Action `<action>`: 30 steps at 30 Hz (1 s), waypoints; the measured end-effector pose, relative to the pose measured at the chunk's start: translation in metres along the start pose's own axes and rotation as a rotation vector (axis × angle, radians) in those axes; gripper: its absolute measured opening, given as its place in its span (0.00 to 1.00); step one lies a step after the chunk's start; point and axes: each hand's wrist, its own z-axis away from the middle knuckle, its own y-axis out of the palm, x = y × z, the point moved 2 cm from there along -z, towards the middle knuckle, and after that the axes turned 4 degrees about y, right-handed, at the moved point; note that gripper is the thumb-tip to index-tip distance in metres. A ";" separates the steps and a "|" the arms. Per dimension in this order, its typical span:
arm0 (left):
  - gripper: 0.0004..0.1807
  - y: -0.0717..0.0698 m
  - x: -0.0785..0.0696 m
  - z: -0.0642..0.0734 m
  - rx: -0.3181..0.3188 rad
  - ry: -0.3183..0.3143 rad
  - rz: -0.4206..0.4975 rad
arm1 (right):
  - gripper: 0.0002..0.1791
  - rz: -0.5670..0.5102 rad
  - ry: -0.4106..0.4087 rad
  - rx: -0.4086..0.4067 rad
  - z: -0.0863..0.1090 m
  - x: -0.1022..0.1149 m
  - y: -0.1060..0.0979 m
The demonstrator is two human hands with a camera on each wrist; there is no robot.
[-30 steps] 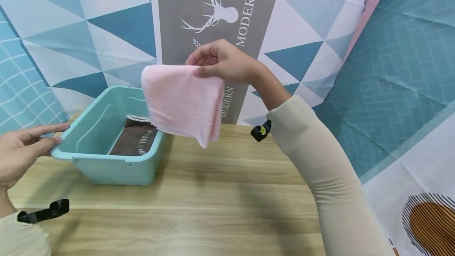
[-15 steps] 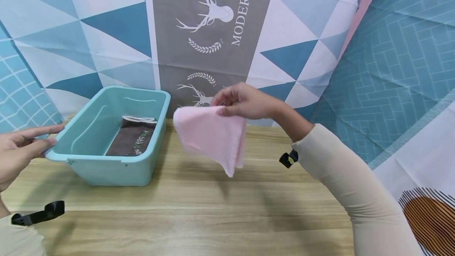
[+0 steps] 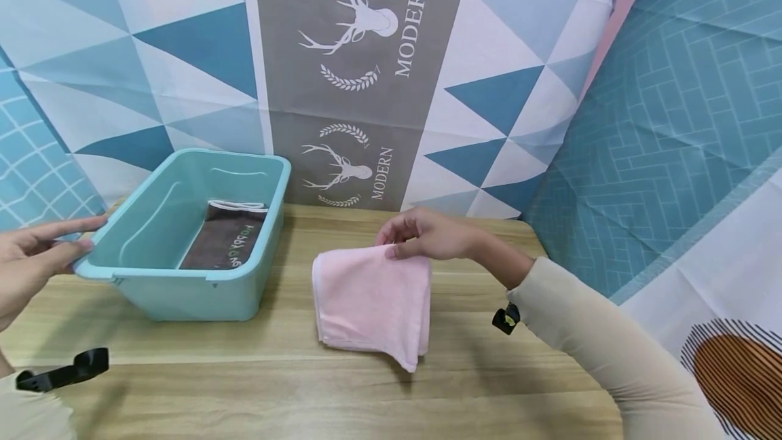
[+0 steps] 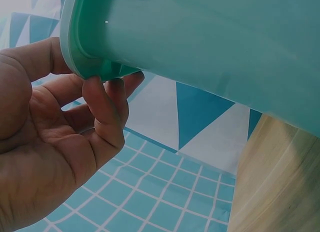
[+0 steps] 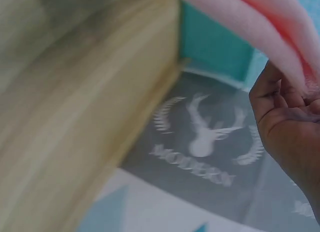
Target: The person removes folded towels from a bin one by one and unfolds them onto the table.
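A folded pink towel (image 3: 373,301) hangs from my right hand (image 3: 430,235), its top edge pinched between thumb and fingers, close over the table. In the right wrist view the pink towel (image 5: 265,22) droops past the curled fingers. On the left stands a teal plastic basin (image 3: 189,290). My left hand (image 3: 36,257) grips its left front corner; in the left wrist view the thumb and curled fingers hold the basin's rim (image 4: 75,57). Inside the basin lies a folded dark brown towel (image 3: 222,236) with a white edge and embroidered lettering.
The wooden table (image 3: 275,392) carries the basin and stretches out beneath the pink towel. Behind it hangs a patterned cloth (image 3: 342,94) with triangles and deer heads. A blue tile-patterned cloth (image 3: 684,107) bounds the right side.
My right hand has carried the pink towel away from the basin, rightward and down toward the table. The brown towel is now seen more fully. My left hand keeps its hold on the rim.
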 end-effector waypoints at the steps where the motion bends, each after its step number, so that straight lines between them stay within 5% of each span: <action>1: 0.28 0.000 0.001 0.000 -0.001 0.003 0.001 | 0.09 0.004 0.021 -0.002 -0.002 -0.007 0.001; 6: 0.28 0.003 0.003 0.000 0.012 0.014 0.035 | 0.10 0.025 0.086 -0.027 -0.010 -0.041 -0.002; 20: 0.37 0.006 -0.017 0.002 -0.076 0.100 0.013 | 0.10 0.080 0.152 -0.165 -0.038 -0.112 -0.004; 30: 0.37 0.002 0.002 -0.006 -0.064 0.118 -0.082 | 0.10 0.122 0.226 -0.253 -0.047 -0.140 0.015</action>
